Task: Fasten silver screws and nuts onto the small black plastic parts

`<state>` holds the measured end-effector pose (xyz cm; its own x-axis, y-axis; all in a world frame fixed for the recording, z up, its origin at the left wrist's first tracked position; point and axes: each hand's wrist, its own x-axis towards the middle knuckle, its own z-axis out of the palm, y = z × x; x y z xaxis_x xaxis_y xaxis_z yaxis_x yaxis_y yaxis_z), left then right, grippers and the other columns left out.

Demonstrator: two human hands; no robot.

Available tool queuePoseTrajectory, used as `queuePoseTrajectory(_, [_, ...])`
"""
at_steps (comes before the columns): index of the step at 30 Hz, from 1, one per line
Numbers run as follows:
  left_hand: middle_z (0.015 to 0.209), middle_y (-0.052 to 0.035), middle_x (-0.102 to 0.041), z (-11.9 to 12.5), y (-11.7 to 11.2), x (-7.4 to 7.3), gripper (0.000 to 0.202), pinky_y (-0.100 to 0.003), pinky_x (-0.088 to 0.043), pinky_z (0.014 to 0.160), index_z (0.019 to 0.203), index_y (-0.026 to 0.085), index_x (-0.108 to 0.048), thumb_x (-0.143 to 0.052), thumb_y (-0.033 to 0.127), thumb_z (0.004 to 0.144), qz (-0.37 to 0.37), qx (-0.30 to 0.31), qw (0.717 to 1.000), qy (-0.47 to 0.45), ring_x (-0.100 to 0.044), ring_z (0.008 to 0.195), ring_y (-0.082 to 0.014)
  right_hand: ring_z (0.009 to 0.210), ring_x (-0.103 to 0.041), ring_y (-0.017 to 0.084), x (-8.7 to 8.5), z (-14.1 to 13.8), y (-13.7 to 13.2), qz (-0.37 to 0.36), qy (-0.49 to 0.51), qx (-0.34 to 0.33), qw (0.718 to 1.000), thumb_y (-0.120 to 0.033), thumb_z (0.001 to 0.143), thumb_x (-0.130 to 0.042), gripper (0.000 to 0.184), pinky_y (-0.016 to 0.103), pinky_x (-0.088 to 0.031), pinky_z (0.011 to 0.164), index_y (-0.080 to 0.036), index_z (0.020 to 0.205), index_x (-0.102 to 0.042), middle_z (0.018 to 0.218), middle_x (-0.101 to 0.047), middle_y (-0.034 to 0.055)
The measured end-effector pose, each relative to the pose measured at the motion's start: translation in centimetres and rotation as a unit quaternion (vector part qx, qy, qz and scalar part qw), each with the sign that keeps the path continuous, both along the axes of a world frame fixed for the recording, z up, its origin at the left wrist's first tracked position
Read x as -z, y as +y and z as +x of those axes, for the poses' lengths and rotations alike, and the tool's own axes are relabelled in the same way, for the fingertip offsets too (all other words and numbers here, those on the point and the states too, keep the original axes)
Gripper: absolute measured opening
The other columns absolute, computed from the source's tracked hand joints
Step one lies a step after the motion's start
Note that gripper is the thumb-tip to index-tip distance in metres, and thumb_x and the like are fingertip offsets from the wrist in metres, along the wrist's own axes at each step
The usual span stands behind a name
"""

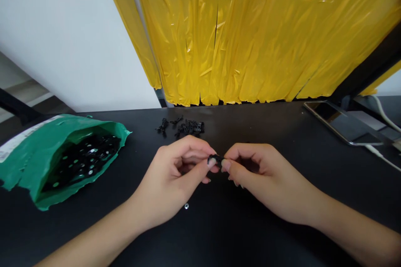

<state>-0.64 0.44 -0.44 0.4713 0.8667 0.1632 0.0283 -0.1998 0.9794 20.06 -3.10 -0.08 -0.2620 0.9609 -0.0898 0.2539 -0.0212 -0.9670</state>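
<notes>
Between my two hands, just above the black table (232,233), is a small black plastic part (216,159). My left hand (178,175) pinches its left end between thumb and fingers. The thumb and forefinger of my right hand (263,175) close on its right end. Fingertips cover much of the part, so its exact kind is hard to make out. Beyond my left hand lies a small pile of similar black plastic parts (189,127). A tiny silvery round piece (186,206) rests on the table by my left wrist.
A torn-open green bag (46,142) full of black pieces with shiny dots lies at left. At right, a phone (341,121) has a white cable (382,156) plugged in. Yellow plastic sheeting (238,41) hangs behind the table, beside a white panel (72,29).
</notes>
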Motion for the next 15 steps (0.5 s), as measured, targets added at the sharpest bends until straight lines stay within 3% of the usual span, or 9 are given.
queuePoseTrajectory(4, [0.089,-0.0021,-0.083,-0.16,0.08,0.06,0.016,-0.017,-0.064,0.064,0.101,0.020,-0.079,-0.070,0.010,0.093,0.123,-0.019,0.989,0.075,-0.076,0.069,-0.0112,0.064,-0.046,0.013,0.27,-0.01,0.16,-0.009,0.009,0.006,1.000,-0.035,0.096,-0.062,0.023,0.026,-0.037,0.056,-0.021,0.079,-0.069,0.071,-0.059,-0.0003])
queuePoseTrajectory(6, [0.096,-0.0045,-0.084,-0.22,0.14,-0.04,0.014,-0.020,-0.065,0.065,0.099,0.020,-0.081,-0.072,0.013,0.091,0.142,-0.009,0.987,0.078,-0.077,0.072,-0.0137,0.064,-0.046,0.012,0.32,0.07,0.21,-0.012,0.013,0.005,1.000,-0.034,0.097,-0.062,0.023,0.026,-0.037,0.056,-0.021,0.080,-0.070,0.072,-0.059,-0.0006])
queuePoseTrajectory(9, [0.100,-0.0052,-0.083,-0.22,0.26,-0.17,0.008,-0.021,-0.066,0.066,0.096,0.020,-0.082,-0.077,0.018,0.089,0.080,-0.002,0.996,0.047,-0.077,0.075,-0.0144,0.064,-0.047,0.013,0.22,0.22,0.13,0.006,0.005,-0.006,1.000,-0.036,0.099,-0.062,0.024,0.026,-0.038,0.057,-0.022,0.081,-0.070,0.070,-0.058,-0.0013])
queuePoseTrajectory(12, [0.091,-0.0022,-0.081,-0.02,0.45,-0.16,0.006,-0.019,-0.064,0.066,0.094,0.019,-0.079,-0.081,0.022,0.089,0.000,-0.008,1.000,0.029,-0.074,0.071,-0.0109,0.066,-0.051,0.013,0.17,0.40,-0.02,0.040,-0.025,-0.022,0.999,-0.037,0.101,-0.060,0.024,0.026,-0.039,0.059,-0.023,0.085,-0.071,0.071,-0.060,-0.0012])
queuePoseTrajectory(15, [0.088,0.0004,-0.076,0.36,0.69,-0.09,0.012,-0.018,-0.064,0.063,0.092,0.019,-0.070,-0.081,0.020,0.087,-0.033,-0.020,0.999,-0.003,-0.071,0.074,-0.0105,0.070,-0.055,0.015,0.27,0.67,0.17,0.084,-0.070,-0.032,0.993,-0.035,0.103,-0.058,0.023,0.027,-0.041,0.061,-0.024,0.089,-0.072,0.076,-0.064,-0.0006])
